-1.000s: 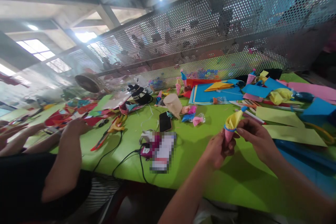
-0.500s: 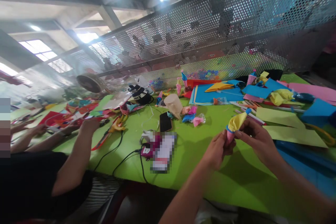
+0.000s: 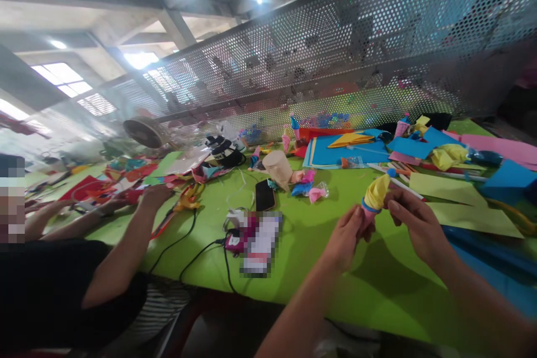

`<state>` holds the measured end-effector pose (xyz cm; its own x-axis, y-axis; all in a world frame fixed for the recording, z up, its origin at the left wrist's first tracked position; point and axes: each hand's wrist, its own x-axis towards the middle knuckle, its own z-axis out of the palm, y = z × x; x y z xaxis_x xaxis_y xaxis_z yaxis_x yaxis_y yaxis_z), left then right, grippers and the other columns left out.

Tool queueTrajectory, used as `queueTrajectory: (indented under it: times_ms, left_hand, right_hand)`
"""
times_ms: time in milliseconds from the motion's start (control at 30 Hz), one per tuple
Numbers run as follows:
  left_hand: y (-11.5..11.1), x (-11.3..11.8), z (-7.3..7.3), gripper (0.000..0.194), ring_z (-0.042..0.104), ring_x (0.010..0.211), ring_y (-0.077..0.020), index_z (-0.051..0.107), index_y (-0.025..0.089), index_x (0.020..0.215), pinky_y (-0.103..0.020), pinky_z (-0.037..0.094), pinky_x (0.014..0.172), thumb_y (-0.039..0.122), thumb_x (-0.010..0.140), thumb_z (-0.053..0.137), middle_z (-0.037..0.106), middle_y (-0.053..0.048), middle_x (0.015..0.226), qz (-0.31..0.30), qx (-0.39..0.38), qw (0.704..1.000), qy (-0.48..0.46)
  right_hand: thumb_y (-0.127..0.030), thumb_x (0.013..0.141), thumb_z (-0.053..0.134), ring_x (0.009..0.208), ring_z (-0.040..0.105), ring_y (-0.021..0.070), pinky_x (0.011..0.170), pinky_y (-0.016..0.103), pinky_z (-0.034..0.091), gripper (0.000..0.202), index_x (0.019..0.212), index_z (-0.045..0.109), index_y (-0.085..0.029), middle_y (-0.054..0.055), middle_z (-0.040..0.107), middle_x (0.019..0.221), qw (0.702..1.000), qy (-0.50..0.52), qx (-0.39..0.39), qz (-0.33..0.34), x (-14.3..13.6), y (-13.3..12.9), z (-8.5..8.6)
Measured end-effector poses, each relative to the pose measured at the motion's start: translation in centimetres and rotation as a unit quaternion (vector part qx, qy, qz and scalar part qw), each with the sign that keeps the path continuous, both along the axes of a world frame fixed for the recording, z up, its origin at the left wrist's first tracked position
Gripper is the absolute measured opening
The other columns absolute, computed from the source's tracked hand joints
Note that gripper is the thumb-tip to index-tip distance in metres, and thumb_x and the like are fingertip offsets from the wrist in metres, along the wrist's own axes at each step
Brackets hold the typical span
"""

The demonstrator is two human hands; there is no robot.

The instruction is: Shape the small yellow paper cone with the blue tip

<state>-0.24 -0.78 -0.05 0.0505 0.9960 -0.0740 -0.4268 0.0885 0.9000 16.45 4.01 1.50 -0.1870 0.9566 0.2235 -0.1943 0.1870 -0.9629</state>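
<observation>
My left hand (image 3: 349,233) is closed around the pink base of a small paper ice cream cone (image 3: 376,192). The cone is topped with twisted yellow paper, has a blue band around its middle and a blue ball at the tip. It is held above the table, tilted to the right. Just right of the yellow paper is my right hand (image 3: 415,221), its thumb and fingers bent and apart with nothing visible in them. Beyond the hands lie pale yellow-green paper strips (image 3: 448,187).
A phone (image 3: 262,246) rests by a purple power strip (image 3: 240,240) with cables on the green table. Behind are a tape roll (image 3: 277,166), blue paper sheets (image 3: 321,151) and finished cones (image 3: 286,140). At left, a co-worker's arm (image 3: 121,251) reaches over scissors and red paper.
The blue tip on the cone has shifted left and the yellow top looks more upright and fuller. My right hand has moved slightly away from the cone.
</observation>
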Motion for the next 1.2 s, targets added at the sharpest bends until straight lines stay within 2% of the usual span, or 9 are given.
queueTrajectory:
  times_ms: [233,400,567,767,967,1067,1200]
  left_hand:
    - [0.1,-0.1,-0.4,0.052,0.052,0.072,-0.0117,0.07,0.015,0.102,-0.027,0.039,0.069,0.064,0.09,0.076,0.062,-0.002,0.083,0.011,0.035,0.999,-0.009]
    - [0.1,-0.1,-0.1,0.053,0.055,0.078,-0.0126,0.072,0.016,0.107,-0.026,0.042,0.075,0.063,0.085,0.082,0.064,-0.003,0.088,0.031,0.029,0.999,-0.005]
    - [-0.1,0.0,1.1,0.052,0.054,0.08,-0.0135,0.073,0.016,0.104,-0.026,0.042,0.076,0.061,0.08,0.087,0.065,-0.003,0.09,0.036,0.031,0.998,0.029]
    - [-0.1,0.3,1.4,0.054,0.058,0.091,-0.0186,0.073,0.016,0.1,-0.03,0.045,0.085,0.058,0.072,0.094,0.07,-0.006,0.099,0.039,0.062,0.995,0.064]
    - [-0.4,0.2,1.6,0.05,0.058,0.09,-0.0187,0.073,0.015,0.104,-0.029,0.046,0.084,0.057,0.08,0.087,0.069,-0.007,0.099,0.019,0.08,0.988,0.13]
    - [-0.4,0.2,1.7,0.056,0.059,0.091,-0.0194,0.073,0.015,0.104,-0.03,0.046,0.084,0.062,0.077,0.088,0.069,-0.007,0.099,0.002,0.074,0.99,0.12]
    - [-0.3,0.3,1.7,0.062,0.059,0.093,-0.02,0.072,0.015,0.101,-0.031,0.046,0.087,0.068,0.073,0.088,0.069,-0.007,0.098,-0.029,0.061,0.994,0.087]
  right_hand:
    - [-0.063,0.077,0.086,0.064,0.046,0.0152,0.052,0.03,0.037,0.038,0.093,0.081,-0.029,0.002,0.064,0.078,0.999,-0.011,-0.028,-0.024,-0.2,0.1,0.2]
    - [-0.065,0.083,0.08,0.062,0.048,0.0162,0.055,0.032,0.041,0.038,0.094,0.084,-0.028,0.001,0.06,0.071,1.0,-0.021,-0.012,-0.01,-0.2,-0.2,0.5]
    - [-0.062,0.088,0.076,0.066,0.05,0.0191,0.06,0.034,0.043,0.035,0.094,0.081,-0.027,0.001,0.057,0.068,0.999,0.009,-0.049,0.007,0.0,0.2,-0.5]
    - [-0.068,0.089,0.068,0.069,0.058,0.023,0.059,0.037,0.047,0.04,0.086,0.08,-0.03,0.005,0.069,0.08,0.99,0.056,-0.11,0.061,0.1,0.5,-0.4]
    - [-0.066,0.089,0.068,0.09,0.069,0.0286,0.071,0.04,0.056,0.04,0.094,0.083,-0.03,0.008,0.078,0.103,0.986,0.079,-0.127,0.077,0.7,0.3,-0.3]
    - [-0.068,0.091,0.065,0.095,0.07,0.0294,0.078,0.042,0.058,0.043,0.088,0.083,-0.028,0.008,0.077,0.109,0.986,0.075,-0.124,0.083,0.8,0.3,-0.3]
    - [-0.07,0.093,0.062,0.093,0.07,0.0279,0.081,0.042,0.059,0.047,0.091,0.084,-0.029,0.008,0.077,0.109,0.984,0.08,-0.131,0.093,0.8,0.3,-0.1]
